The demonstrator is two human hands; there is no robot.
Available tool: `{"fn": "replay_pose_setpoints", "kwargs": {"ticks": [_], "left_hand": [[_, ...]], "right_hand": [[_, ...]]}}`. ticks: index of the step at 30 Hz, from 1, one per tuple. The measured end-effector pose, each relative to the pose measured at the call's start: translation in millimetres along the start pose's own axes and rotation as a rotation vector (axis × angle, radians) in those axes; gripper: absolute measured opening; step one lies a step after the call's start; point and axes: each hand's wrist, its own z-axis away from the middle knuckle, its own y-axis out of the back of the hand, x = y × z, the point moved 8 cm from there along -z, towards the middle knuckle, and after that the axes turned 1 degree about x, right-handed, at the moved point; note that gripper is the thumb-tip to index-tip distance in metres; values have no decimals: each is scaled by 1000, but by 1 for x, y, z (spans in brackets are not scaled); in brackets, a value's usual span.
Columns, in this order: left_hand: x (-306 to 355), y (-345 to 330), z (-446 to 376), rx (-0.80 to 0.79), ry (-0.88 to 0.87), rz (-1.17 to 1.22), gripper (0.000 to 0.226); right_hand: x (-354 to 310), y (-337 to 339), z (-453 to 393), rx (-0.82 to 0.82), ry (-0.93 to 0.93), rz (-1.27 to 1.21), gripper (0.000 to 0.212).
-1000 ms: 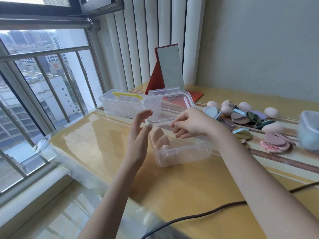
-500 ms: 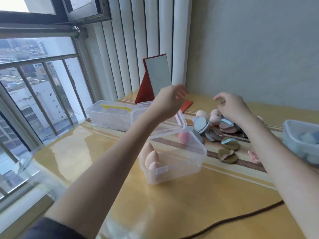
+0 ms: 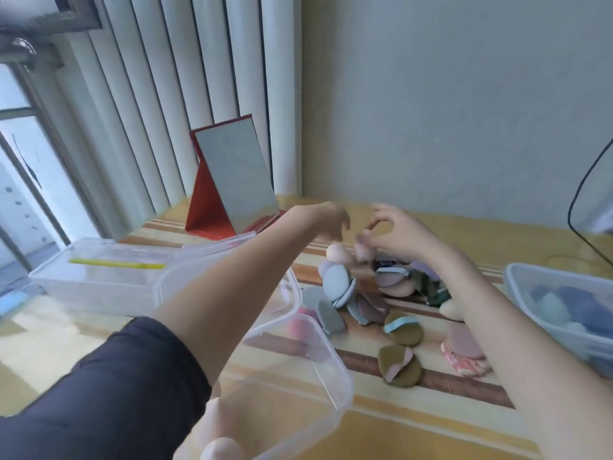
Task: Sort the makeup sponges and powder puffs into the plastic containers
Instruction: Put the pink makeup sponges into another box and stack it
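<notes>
Makeup sponges and powder puffs [image 3: 381, 293] lie heaped on the table [image 3: 414, 426], just below both hands. The right hand [image 3: 394, 232] has its fingers curled over a pale pink sponge [image 3: 363, 249] at the top of the heap — seemingly pinching it. The left hand [image 3: 326, 217] hovers beside it with fingers bent downward; whether it holds anything I cannot tell. Best to lift one piece cleanly, since the flat, soft, strap-backed puffs overlap and would drag along. Egg-shaped sponges squash easily — a light pinch suffices. The clear plastic container [image 3: 331, 376] sits open beneath the left forearm.
</notes>
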Motion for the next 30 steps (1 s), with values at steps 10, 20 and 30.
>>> {"fn": "replay_pose_setpoints", "kwargs": {"ticks": [10, 20, 30], "left_hand": [[3, -44, -20, -184, -3, -82, 35], [-23, -28, 0, -85, 257, 742, 33], [7, -21, 49, -156, 278, 1552, 36]], "right_hand": [[19, -51, -24, -280, -124, 177, 33], [-1, -34, -7, -39, -55, -347, 23], [-22, -21, 26, -28, -185, -1020, 12]]}}
